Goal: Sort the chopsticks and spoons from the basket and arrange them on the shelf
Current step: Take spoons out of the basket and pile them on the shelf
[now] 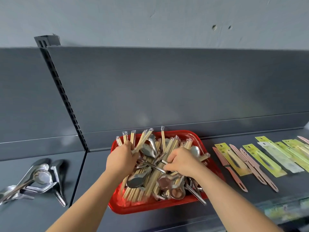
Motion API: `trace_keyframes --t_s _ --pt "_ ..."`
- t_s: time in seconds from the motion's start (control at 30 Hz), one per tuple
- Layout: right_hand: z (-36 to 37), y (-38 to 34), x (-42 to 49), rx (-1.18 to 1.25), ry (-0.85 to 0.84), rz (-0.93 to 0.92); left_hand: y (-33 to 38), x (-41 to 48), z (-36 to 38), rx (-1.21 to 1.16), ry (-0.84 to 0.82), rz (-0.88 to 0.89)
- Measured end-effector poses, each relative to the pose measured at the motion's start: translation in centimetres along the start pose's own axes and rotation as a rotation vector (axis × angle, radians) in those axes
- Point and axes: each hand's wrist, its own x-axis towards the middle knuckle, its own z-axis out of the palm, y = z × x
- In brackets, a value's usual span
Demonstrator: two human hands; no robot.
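I have bare shelf (95,164) between the red basket (150,208) and the pile of loose spoons (40,178) on my left, room enough for a hand to come down. On the right, the basket sits near a row of packaged items (260,161) (it runs on to the frame edge), so that side is crowded. The back panel (167,89) rises straight behind the basket and closes off the far side. Inside the basket, tangled chopsticks (150,185) and metal handles hem in my left hand (122,158) and right hand (182,162).
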Motion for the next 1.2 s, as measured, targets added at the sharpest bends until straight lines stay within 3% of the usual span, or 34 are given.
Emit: trace_keyframes --t_s 0.13,0.23,0.4,0.53,0.67,0.83,1.07,1.2 --pt "-0.6 0.4 0.4 0.178 0.024 -0.023 0.3 -0.9 0.0 -0.010 0.094 0.107" --pt "-1.2 0.3 0.7 0.243 0.013 0.009 1.9 -1.3 0.2 -0.276 -0.101 0.133" --pt "-1.0 -0.5 1.7 0.406 -0.016 0.102 1.8 -1.4 0.7 -0.247 -0.167 0.248" --pt "-0.1 -1.5 2.7 0.406 0.052 0.077 1.2 -1.7 0.4 -0.302 -0.115 0.212" --pt "0.4 -1.8 3.4 0.372 0.065 0.080 1.4 -1.7 -0.1 -0.499 -0.233 0.121" --pt "-1.2 -1.1 2.5 0.686 0.016 0.096 2.7 -1.1 -0.2 -0.568 -0.087 0.099" --pt "-4.6 2.3 0.5 0.837 0.200 0.177 1.5 -1.4 -2.1 -0.672 0.110 0.031" --pt "-4.6 3.7 -0.5 0.880 0.283 0.174 0.0 -2.2 -2.6 -0.346 -0.236 0.262"
